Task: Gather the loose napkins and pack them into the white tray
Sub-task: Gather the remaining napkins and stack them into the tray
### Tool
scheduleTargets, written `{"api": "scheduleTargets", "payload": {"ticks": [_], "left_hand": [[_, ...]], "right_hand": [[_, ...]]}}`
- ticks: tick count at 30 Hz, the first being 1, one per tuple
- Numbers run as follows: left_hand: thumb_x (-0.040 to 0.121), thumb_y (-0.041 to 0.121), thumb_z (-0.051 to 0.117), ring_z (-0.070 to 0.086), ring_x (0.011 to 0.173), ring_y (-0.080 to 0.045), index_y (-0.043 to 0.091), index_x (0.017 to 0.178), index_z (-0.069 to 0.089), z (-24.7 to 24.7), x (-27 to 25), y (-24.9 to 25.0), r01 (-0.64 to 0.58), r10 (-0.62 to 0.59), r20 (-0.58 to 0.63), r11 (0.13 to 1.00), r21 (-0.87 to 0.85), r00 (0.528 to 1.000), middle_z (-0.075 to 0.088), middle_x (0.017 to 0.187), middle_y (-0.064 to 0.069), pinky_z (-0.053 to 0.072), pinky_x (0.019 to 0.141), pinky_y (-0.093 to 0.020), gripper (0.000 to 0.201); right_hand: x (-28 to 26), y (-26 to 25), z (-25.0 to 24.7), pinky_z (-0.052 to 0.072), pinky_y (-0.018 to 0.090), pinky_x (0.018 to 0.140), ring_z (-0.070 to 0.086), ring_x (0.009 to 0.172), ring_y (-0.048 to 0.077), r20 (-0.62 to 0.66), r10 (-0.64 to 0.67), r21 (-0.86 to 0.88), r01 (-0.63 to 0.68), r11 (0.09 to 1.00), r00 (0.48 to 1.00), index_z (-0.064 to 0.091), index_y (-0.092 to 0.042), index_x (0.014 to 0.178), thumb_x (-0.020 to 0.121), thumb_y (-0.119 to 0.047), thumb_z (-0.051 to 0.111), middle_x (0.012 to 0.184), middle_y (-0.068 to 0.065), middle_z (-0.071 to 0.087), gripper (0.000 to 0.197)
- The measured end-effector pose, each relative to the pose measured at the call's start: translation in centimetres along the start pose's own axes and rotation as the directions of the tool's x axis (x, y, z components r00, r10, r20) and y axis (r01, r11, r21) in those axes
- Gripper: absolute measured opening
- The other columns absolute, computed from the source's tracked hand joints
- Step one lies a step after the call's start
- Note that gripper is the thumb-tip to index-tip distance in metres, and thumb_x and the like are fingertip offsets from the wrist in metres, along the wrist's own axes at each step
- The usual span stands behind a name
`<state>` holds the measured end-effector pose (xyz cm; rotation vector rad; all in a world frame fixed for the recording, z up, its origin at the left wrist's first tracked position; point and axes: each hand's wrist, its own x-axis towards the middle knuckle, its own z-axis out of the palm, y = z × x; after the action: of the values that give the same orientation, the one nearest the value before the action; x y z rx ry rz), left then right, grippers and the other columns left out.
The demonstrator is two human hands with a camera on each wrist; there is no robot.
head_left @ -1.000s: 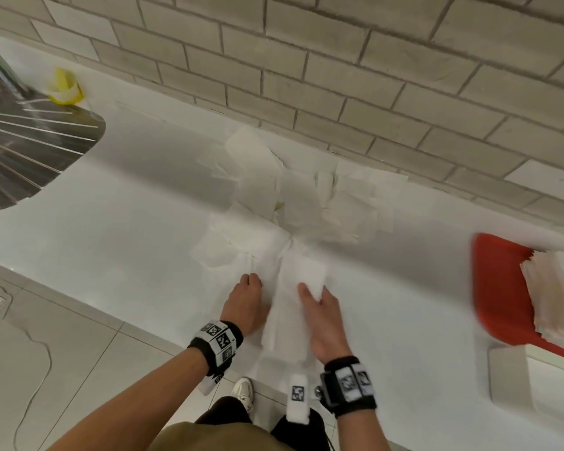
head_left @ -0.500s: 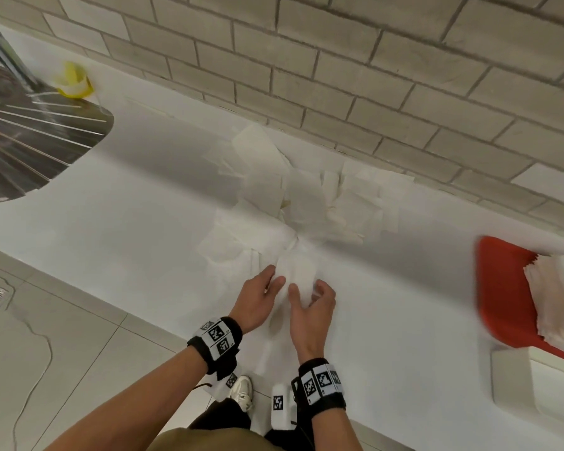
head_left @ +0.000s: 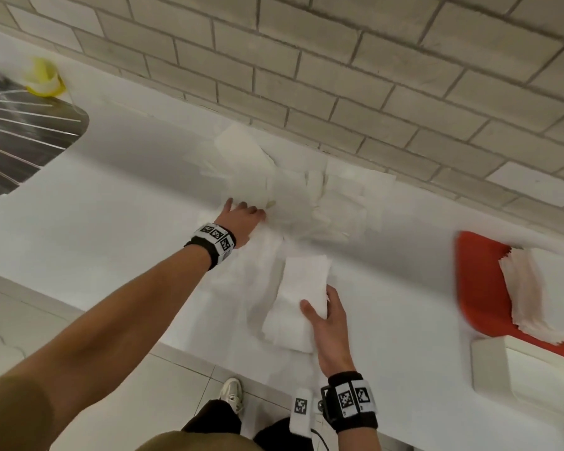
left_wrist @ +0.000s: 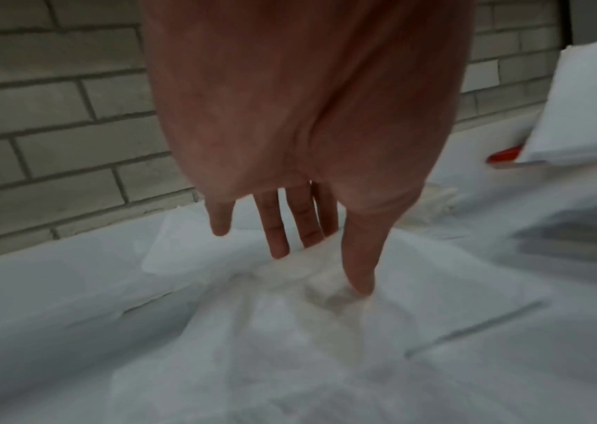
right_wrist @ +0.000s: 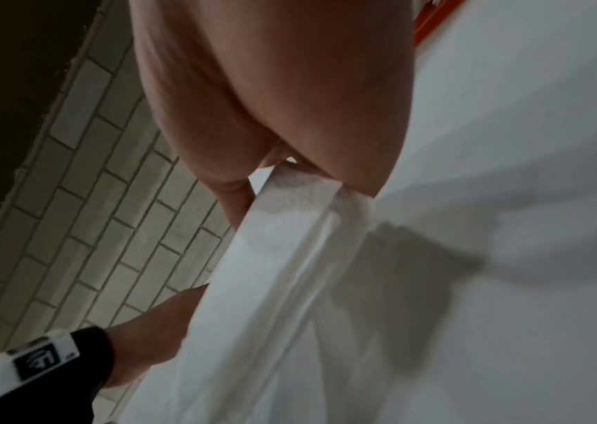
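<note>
Loose white napkins lie scattered on the white counter against the brick wall. My left hand reaches to the pile's left side; in the left wrist view its fingers are straight and the thumb tip touches the napkins. My right hand grips a gathered stack of napkins near the counter's front edge, thumb on top. In the right wrist view the stack is pinched between thumb and fingers. The white tray stands at the far right front.
A red tray holding a napkin stack sits just behind the white tray. A steel sink and a yellow object are at the far left. The counter's front edge drops to a tiled floor.
The hands have parted. My left hand let go of the stack and moved forward to the loose pile. My right hand kept the stack and drew it back toward the counter's edge.
</note>
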<state>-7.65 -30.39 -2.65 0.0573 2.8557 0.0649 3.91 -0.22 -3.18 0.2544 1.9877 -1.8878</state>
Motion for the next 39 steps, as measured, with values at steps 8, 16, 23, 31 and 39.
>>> {"api": "scheduleTargets", "payload": {"ticks": [8,16,23,31,39], "left_hand": [[0.091,0.045,0.081,0.057,0.104,-0.02,0.015,0.109,0.069,-4.7,-4.5,1.8,-0.26,0.206,-0.18,0.891,-0.373,0.962,0.066,0.11,0.0,0.05,0.091,-0.039,0.037],[0.092,0.031,0.084,0.078,0.105,-0.012,0.021,0.125,0.075,-7.5,-13.6,9.8,-0.16,-0.144,-0.171,0.086,-0.983,0.975,0.081,0.116,0.009,0.065,0.091,-0.038,0.035],[0.088,0.067,0.075,0.063,0.118,-0.018,0.028,0.11,0.077,-1.4,-12.4,11.2,0.012,-0.36,-0.119,0.342,-0.939,0.925,0.064,0.126,0.006,0.058,0.1,-0.043,0.046],[0.102,0.043,0.07,0.074,0.093,-0.001,0.026,0.116,0.066,-0.3,-12.5,12.1,-0.032,-0.338,-0.113,0.237,-0.971,0.934,0.079,0.102,0.012,0.057,0.082,-0.019,0.022],[0.098,0.06,0.063,0.046,0.133,-0.044,0.003,0.142,0.049,3.1,-3.4,-4.0,0.523,-0.705,-0.037,0.559,-0.643,0.708,0.052,0.142,-0.021,0.042,0.106,-0.056,0.074]], "right_hand": [[-0.1,0.0,-1.6,0.053,0.059,0.113,0.074,0.122,0.026,-0.057,0.144,0.21,-0.129,0.969,0.988,0.068,-0.019,0.139,0.105,-0.012,0.069,0.13,0.003,0.078,0.036],[-0.7,-3.7,1.2,0.052,0.061,0.113,0.069,0.131,0.034,0.089,0.037,0.301,-0.062,0.952,0.995,0.06,-0.025,0.148,0.109,-0.014,0.064,0.141,0.009,0.072,0.041],[-2.3,-4.6,2.0,0.053,0.053,0.112,0.067,0.133,0.03,0.189,0.031,0.3,-0.088,0.95,0.982,0.06,-0.03,0.15,0.11,-0.011,0.058,0.143,0.008,0.071,0.044],[-2.4,-3.0,2.3,0.057,0.044,0.107,0.07,0.129,0.019,0.122,-0.003,0.187,-0.02,0.982,0.992,0.059,-0.027,0.149,0.113,-0.025,0.057,0.138,-0.003,0.074,0.037],[-0.9,-1.3,0.3,0.053,0.042,0.113,0.071,0.126,0.012,0.004,0.025,0.097,-0.025,0.995,1.0,0.059,-0.027,0.149,0.11,-0.01,0.06,0.136,-0.01,0.075,0.042]]}}
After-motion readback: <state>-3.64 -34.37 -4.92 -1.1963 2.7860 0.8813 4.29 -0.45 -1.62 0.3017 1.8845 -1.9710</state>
